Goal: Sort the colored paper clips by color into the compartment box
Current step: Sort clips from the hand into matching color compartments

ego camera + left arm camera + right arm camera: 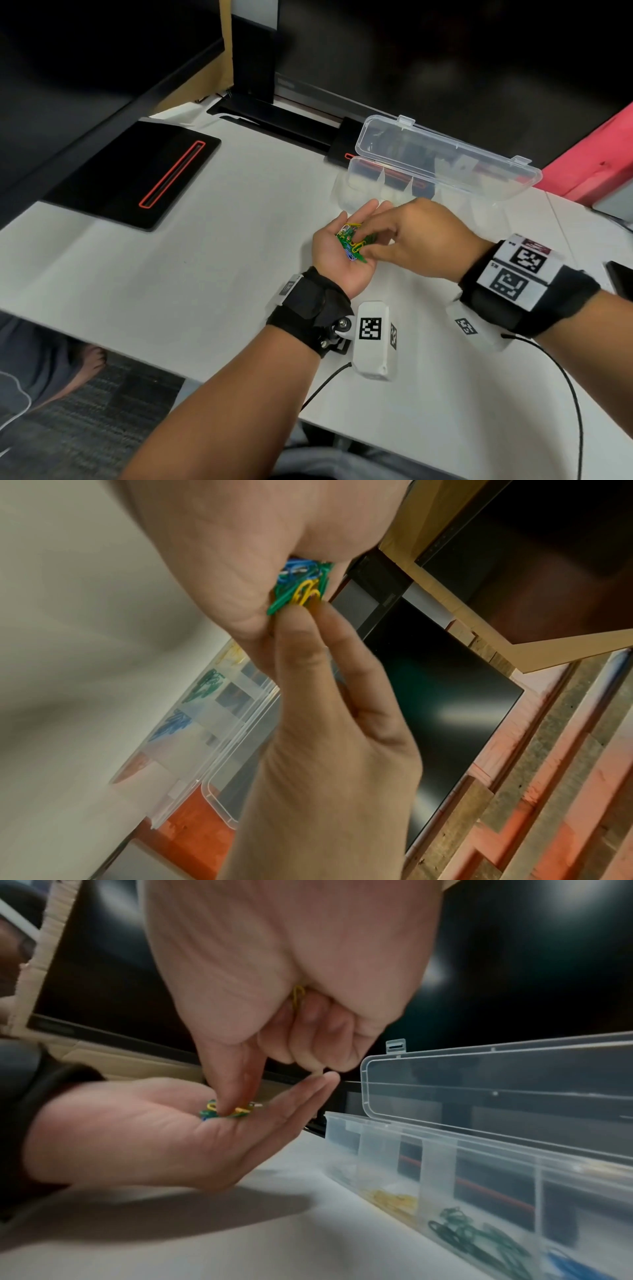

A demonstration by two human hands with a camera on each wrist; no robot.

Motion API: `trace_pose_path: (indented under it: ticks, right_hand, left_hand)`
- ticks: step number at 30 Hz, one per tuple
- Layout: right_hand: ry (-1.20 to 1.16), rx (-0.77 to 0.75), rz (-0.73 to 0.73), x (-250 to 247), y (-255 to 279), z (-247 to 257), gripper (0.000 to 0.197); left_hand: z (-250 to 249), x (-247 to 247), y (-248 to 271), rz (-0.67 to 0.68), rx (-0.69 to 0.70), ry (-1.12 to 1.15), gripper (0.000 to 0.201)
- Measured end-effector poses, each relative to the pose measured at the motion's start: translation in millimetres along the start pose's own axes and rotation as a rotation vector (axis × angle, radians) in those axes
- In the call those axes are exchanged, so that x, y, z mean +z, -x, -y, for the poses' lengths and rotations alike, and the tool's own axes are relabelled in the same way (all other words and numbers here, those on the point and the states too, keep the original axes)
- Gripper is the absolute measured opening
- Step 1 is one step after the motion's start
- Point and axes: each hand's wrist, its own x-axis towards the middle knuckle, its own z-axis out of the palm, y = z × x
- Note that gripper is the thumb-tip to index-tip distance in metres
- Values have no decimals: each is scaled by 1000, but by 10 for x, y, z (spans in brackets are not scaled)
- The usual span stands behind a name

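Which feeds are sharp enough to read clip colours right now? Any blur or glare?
Head view: the mixed coloured paper clips in the left hand are crisp. Left wrist view: the clear plastic compartment box is smeared. Right wrist view: the right hand is soft, with bright glare patches behind.

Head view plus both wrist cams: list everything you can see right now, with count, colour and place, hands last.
compartment box: one, clear plastic, lid open, on the table past the hands.
sorted clips: three groups, yellow, green, blue, each in its own compartment; counts unclear.
loose clips: small mixed pile, green, yellow, blue, in the left palm; count unclear.
table: one, white.
black pad: one, black with a red outlined slot, far left of the table.
dark device: one, black, at the table's right edge, mostly cut off.
left hand: palm up, flat, carrying the pile.
right hand: fingertips pinching at the pile; a yellow clip tucked under its curled fingers.
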Motion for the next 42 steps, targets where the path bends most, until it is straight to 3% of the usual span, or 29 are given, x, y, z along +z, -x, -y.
trace_pose_path:
  ticks: [3, 5, 10, 14, 16, 20, 23, 26, 29, 32, 37, 42]
  right_hand:
    - [111, -38, -14, 20, -21, 51, 20]
    - [24, -43, -60, 42, -29, 41, 17]
    - [-726, 86, -128, 13, -54, -44, 7]
    - [-1517, 385, -43, -73, -63, -132, 26]
    - [-1718, 469, 1, -70, -76, -180, 31]
    - [-1823, 528, 30, -35, -121, -188, 33]
    - [-1689, 568, 9, -82, -168, -159, 27]
    - [-1277, 520, -53, -137, -216, -89, 28]
    - [-584, 250, -96, -162, -229, -1, 19]
    - [-208, 112, 20, -164, -249, 36, 14]
    - [-75, 102, 28, -114, -319, 46, 10]
    - [-331, 180, -5, -104, -338, -13, 3]
  left_hand:
    - [10, 8, 14, -3, -9, 4, 47]
    - [2, 8, 17, 10, -11, 11, 46]
    - [11, 12, -17, 31, 28, 45, 43]
    - [4, -1, -39, 43, 15, 46, 50]
    - [-1, -7, -45, 57, 5, 49, 53]
    - [-3, -19, -59, 53, -10, 31, 53]
    - [-8, -26, -74, 61, 3, 14, 47]
    - [-1, -25, -92, 71, 3, 17, 43]
    - [-8, -31, -91, 87, -10, 45, 45]
    - [-3, -30, -72, 82, -20, 25, 42]
    - [6, -28, -76, 73, -20, 7, 41]
    - [19, -29, -79, 106, -22, 23, 49]
